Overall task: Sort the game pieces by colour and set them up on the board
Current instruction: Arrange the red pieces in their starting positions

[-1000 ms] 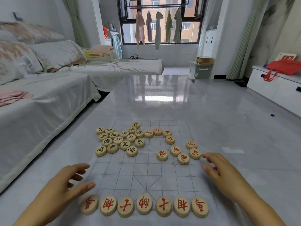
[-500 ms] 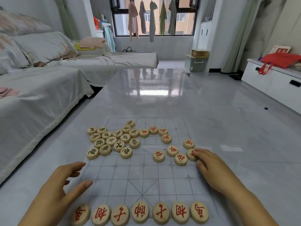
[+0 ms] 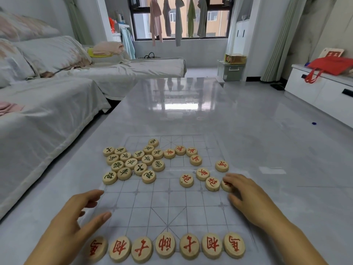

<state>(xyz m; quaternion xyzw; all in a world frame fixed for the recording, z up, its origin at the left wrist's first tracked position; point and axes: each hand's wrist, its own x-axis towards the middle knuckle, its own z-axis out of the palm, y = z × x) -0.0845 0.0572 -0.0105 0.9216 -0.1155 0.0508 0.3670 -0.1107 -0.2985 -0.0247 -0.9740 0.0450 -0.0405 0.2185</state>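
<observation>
The middle of the frame is taken up by the grey table (image 3: 267,150), and on it the clear gridded board (image 3: 172,199) is spread. Along the bottom edge a row of seven red-lettered pieces (image 3: 165,245) is seen set out side by side. Left of centre the dark-lettered pieces (image 3: 131,162) are bunched together, touching, some past the board's left edge. Right of centre the loose red pieces (image 3: 212,183) are scattered, with a few more strung toward the upper middle of the grid.

Now the right hand (image 3: 248,196), lower right: it is stretched up and leftward, and one red piece (image 3: 226,185) is met at its tips. This is the rightmost of the loose group, lying flat just beside its neighbour. It lies up-left of the palm, under the curved fingers (image 3: 235,177) and half hidden by them. The thumb is held apart, just below the piece, so no pinch is closed yet. It is a round disc, so no long axis need be matched; it seems only the thumb must be brought in. This hand is by far the nearer.

The left hand (image 3: 72,217), lower left, is laid at the board's left edge, fingers spread, nothing held.
</observation>
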